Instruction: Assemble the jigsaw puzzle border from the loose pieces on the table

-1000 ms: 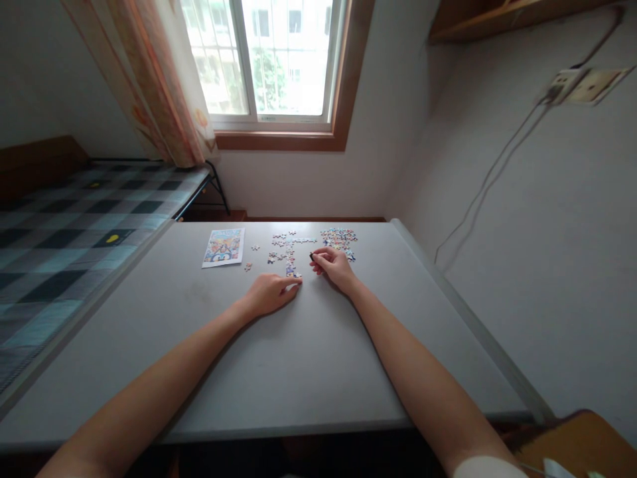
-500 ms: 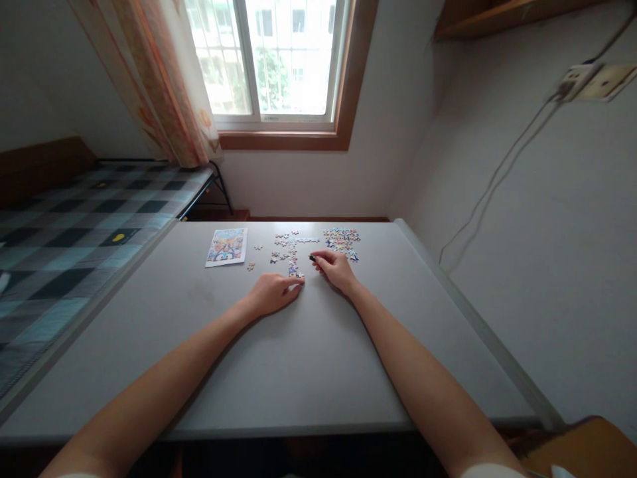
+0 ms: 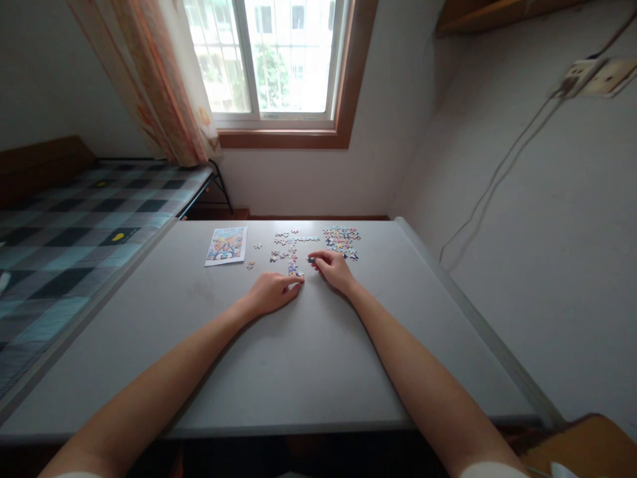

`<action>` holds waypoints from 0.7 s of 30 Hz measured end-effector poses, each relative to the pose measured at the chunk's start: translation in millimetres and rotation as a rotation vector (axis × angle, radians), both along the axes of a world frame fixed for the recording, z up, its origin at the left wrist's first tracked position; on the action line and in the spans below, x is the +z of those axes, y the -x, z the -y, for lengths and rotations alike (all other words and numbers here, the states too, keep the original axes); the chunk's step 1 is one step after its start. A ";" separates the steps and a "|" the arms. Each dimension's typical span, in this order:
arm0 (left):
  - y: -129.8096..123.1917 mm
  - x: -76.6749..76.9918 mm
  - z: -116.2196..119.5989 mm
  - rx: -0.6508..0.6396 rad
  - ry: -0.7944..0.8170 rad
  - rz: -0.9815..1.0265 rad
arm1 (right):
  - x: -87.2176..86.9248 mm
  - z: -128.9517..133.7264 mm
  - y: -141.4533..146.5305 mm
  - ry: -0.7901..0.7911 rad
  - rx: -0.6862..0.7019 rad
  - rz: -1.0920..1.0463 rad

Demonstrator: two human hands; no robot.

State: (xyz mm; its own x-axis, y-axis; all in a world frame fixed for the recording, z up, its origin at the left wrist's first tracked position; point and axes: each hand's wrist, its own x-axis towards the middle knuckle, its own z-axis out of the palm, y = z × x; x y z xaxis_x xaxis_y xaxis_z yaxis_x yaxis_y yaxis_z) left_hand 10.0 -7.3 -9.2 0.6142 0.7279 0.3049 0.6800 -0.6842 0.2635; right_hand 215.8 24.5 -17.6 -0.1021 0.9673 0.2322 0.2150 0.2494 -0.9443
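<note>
Head view: right hand (image 3: 333,269) has turned its pinched puzzle piece (image 3: 311,260), yet unplaced; left hand (image 3: 270,292), loosely open, touches joined pieces (image 3: 292,269).

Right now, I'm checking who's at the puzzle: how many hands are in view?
2: the left hand at the near end of the joined pieces; the right hand, pinching a puzzle piece.

small dark puzzle piece (image 3: 311,260) in right hand (image 3: 332,269)
</note>
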 end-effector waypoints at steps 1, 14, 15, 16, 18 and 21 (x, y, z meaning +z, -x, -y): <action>0.1 -0.2 0.0 -0.001 0.001 0.001 | 0.0 0.1 0.1 0.000 -0.001 0.003; -0.5 0.4 0.5 0.004 -0.002 0.002 | 1.6 0.7 0.2 -0.017 0.000 0.036; -0.6 0.5 0.5 0.004 0.000 0.004 | 1.7 0.8 0.3 -0.018 -0.001 0.038; -0.6 0.5 0.6 0.004 0.003 0.007 | 1.7 0.9 0.4 -0.019 -0.002 0.039; -0.6 0.4 0.5 0.002 0.007 0.011 | 1.4 0.9 0.5 -0.024 -0.004 0.044; -0.5 0.1 0.3 0.009 0.007 0.009 | 0.3 0.7 0.1 -0.027 -0.005 0.051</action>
State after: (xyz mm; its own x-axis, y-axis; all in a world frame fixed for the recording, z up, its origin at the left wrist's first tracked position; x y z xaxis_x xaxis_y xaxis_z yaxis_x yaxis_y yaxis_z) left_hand 10.5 -7.6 -9.1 0.6047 0.7355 0.3057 0.6838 -0.6762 0.2742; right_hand 215.7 23.8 -17.2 -0.1101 0.9611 0.2532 0.2639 0.2738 -0.9249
